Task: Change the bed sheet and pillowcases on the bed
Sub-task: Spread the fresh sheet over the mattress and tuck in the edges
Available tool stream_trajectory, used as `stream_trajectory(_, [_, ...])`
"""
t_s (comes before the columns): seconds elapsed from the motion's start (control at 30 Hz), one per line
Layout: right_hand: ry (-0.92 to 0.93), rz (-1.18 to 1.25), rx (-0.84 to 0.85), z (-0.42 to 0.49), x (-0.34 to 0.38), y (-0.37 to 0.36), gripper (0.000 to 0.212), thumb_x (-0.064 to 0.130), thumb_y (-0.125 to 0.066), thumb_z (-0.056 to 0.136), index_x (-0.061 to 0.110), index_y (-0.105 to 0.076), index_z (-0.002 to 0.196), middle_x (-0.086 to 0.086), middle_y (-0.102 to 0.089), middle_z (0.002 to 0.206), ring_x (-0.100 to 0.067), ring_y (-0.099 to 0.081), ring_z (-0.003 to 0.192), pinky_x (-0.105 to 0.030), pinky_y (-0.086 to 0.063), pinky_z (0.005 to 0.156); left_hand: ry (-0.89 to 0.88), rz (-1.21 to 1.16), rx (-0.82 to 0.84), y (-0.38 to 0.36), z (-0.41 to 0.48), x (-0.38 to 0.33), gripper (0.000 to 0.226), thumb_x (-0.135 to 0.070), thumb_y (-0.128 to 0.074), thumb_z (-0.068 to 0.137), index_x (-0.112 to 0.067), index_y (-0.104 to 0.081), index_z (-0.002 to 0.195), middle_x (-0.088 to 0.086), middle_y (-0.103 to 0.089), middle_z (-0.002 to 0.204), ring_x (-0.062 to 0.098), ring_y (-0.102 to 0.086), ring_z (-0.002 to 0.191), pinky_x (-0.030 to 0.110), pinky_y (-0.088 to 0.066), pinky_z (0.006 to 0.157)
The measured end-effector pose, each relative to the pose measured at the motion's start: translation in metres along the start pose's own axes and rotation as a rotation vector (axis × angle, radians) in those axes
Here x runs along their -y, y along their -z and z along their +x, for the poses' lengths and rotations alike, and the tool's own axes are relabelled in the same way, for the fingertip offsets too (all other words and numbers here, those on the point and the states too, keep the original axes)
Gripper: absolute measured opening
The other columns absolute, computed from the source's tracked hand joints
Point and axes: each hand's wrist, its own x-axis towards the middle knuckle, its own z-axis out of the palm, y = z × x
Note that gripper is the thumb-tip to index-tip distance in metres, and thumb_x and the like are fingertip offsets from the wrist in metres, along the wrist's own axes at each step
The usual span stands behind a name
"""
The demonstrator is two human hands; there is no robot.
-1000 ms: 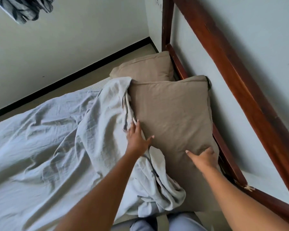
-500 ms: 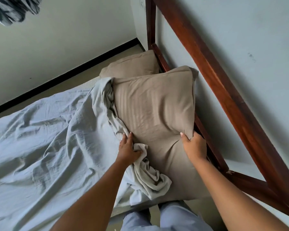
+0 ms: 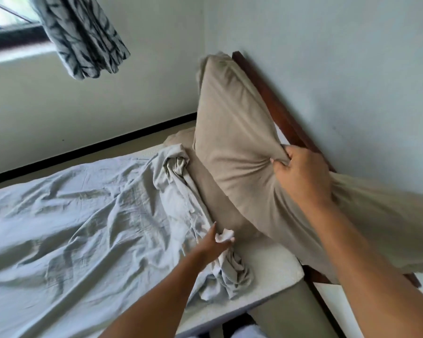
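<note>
- Grabbing the tan pillow (image 3: 230,142) partway along its side, the right hand (image 3: 300,176) has its fingers (image 3: 282,168) clamped on a fold of the case, and the fabric puckers toward the grip.
- That pillow is held up off the bed and tilted. Its top corner sits high against the dark wooden headboard (image 3: 279,113), and its lower end hangs out past the bed's near headboard corner.
- The left hand (image 3: 213,245) is down near that same corner. Its fingers (image 3: 211,229) are curled round a wad of the pale grey sheet (image 3: 71,215).
- The sheet lies crumpled all over the bed. Its headboard-side edge is off the mattress (image 3: 271,264) and bunched into a ridge running from the left hand toward the far end.
- A bare white patch of mattress shows at the near headboard corner, just beside the wad and under the raised pillow.
- A second pillow (image 3: 178,139), also tan, lies at the far headboard corner. It's mostly hidden behind the raised one and the sheet ridge.
- A leaf-print curtain (image 3: 83,37) hangs beside a window (image 3: 5,23) on the far wall.
</note>
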Motion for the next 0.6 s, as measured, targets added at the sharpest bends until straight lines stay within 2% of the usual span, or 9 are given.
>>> stream_trajectory(0.07, [0.027,0.006,-0.053,-0.001,0.029,0.024,0.017,0.023,-0.07,0.088,0.007,-0.068,0.09,-0.02,-0.071,0.086,-0.046,-0.063,0.087,-0.04,-0.043,0.066,0.011,-0.252,0.014,0.003,-0.015,-0.003,0.098,-0.052,-0.07,0.089,-0.028,-0.008,0.161,0.0,-0.031,0.162,0.017,-0.051,0.13,0.033,-0.051,0.094])
stream_trajectory(0.1, [0.04,0.019,-0.077,-0.004,0.046,0.037,0.016,0.024,-0.071,0.088,0.008,-0.071,0.093,-0.02,-0.072,0.089,-0.046,-0.063,0.089,-0.039,-0.042,0.067,0.008,-0.373,0.037,0.008,-0.025,-0.006,0.098,-0.054,-0.069,0.089,-0.029,-0.008,0.161,-0.002,-0.031,0.161,0.015,-0.049,0.127,0.033,-0.052,0.089])
stream_trajectory(0.17, [0.043,0.075,-0.089,-0.007,0.07,0.058,0.02,0.028,-0.071,0.088,0.011,-0.073,0.099,-0.018,-0.073,0.093,-0.044,-0.064,0.094,-0.039,-0.043,0.069,0.004,-0.589,0.071,0.018,-0.038,-0.015,0.093,-0.06,-0.066,0.087,-0.031,-0.015,0.159,-0.004,-0.034,0.159,0.012,-0.047,0.129,0.035,-0.05,0.09])
stream_trajectory(0.2, [0.048,0.12,-0.083,-0.01,0.084,0.068,0.022,0.031,-0.072,0.088,0.011,-0.074,0.1,-0.015,-0.074,0.091,-0.041,-0.065,0.093,-0.038,-0.044,0.07,-0.006,-0.681,0.069,0.026,-0.048,-0.018,0.085,-0.063,-0.064,0.087,-0.032,-0.024,0.155,-0.006,-0.038,0.156,0.012,-0.048,0.128,0.036,-0.05,0.09])
stream_trajectory(0.27, [0.016,0.287,-0.064,-0.013,0.106,0.078,0.023,0.034,-0.074,0.087,0.013,-0.074,0.095,-0.006,-0.073,0.081,-0.03,-0.067,0.082,-0.034,-0.046,0.067,-0.044,-0.822,0.055,0.046,-0.065,-0.019,0.071,-0.072,-0.059,0.083,-0.035,-0.04,0.141,-0.011,-0.044,0.147,0.012,-0.046,0.129,0.034,-0.048,0.089])
stream_trajectory(0.33, [-0.033,0.521,-0.022,-0.014,0.122,0.082,0.018,0.031,-0.077,0.085,0.015,-0.076,0.093,0.004,-0.074,0.079,-0.017,-0.069,0.076,-0.031,-0.05,0.069,-0.096,-0.965,0.052,0.065,-0.081,-0.014,0.077,-0.08,-0.055,0.079,-0.037,-0.043,0.142,-0.015,-0.049,0.144,0.012,-0.045,0.135,0.037,-0.046,0.099])
stream_trajectory(0.43, [-0.053,0.791,0.068,-0.016,0.143,0.067,0.017,0.022,-0.078,0.085,0.015,-0.078,0.101,0.005,-0.079,0.099,-0.011,-0.075,0.09,-0.035,-0.059,0.087,-0.179,-1.181,-0.08,0.1,-0.106,0.003,0.076,-0.077,-0.059,0.081,-0.033,-0.051,0.142,-0.007,-0.062,0.138,0.015,-0.057,0.128,0.044,-0.044,0.11])
stream_trajectory(0.5, [-0.062,0.867,0.133,-0.015,0.153,0.048,0.014,0.021,-0.078,0.085,0.017,-0.078,0.099,0.002,-0.079,0.095,-0.014,-0.075,0.092,-0.039,-0.059,0.091,-0.238,-1.246,-0.179,0.123,-0.128,0.018,0.063,-0.067,-0.058,0.088,-0.028,-0.058,0.138,-0.003,-0.068,0.131,0.016,-0.063,0.123,0.046,-0.044,0.111])
stream_trajectory(0.6, [-0.104,0.952,0.275,-0.021,0.177,0.006,0.01,0.023,-0.077,0.088,0.019,-0.076,0.096,-0.003,-0.077,0.095,-0.022,-0.074,0.095,-0.046,-0.058,0.096,-0.281,-1.201,-0.373,0.159,-0.174,0.052,0.051,-0.057,-0.062,0.092,-0.027,-0.062,0.133,-0.002,-0.071,0.126,0.016,-0.067,0.117,0.044,-0.048,0.107])
